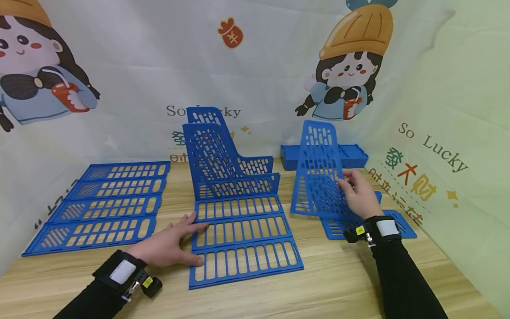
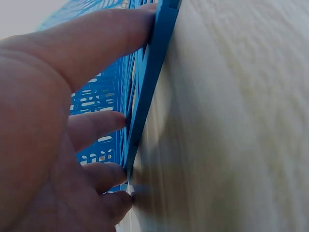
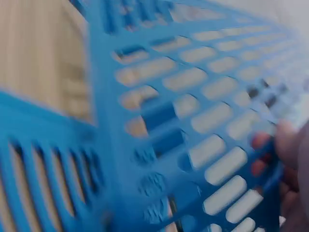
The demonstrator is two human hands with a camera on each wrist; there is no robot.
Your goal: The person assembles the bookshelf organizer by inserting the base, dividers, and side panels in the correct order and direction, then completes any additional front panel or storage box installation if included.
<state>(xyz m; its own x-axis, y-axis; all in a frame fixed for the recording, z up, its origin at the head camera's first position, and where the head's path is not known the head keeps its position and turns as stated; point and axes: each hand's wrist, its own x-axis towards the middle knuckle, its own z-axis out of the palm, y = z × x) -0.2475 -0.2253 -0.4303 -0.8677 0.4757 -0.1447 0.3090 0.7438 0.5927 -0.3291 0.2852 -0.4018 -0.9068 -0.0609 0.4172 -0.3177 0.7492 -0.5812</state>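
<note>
My right hand (image 1: 361, 195) pinches the right edge of a blue perforated file-rack side panel (image 1: 316, 170), held raised and tilted over the right of the table. Its slots fill the right wrist view, where the fingers grip one edge. My left hand (image 1: 167, 244) lies spread at the left edge of a flat slotted base panel (image 1: 244, 242). Thumb and fingers touch that edge, as the left wrist view shows. Two similar side panels stand upright at the base's far end, the front one (image 1: 207, 153) partly covering the rear one (image 1: 202, 116).
Several joined slotted panels (image 1: 79, 199) lie flat at the left. More perforated panels (image 1: 334, 231) lie on the wooden table (image 1: 342, 279) beneath the raised one. A blue box-like piece (image 1: 353, 156) sits at the back right against the printed cloth (image 1: 263, 88).
</note>
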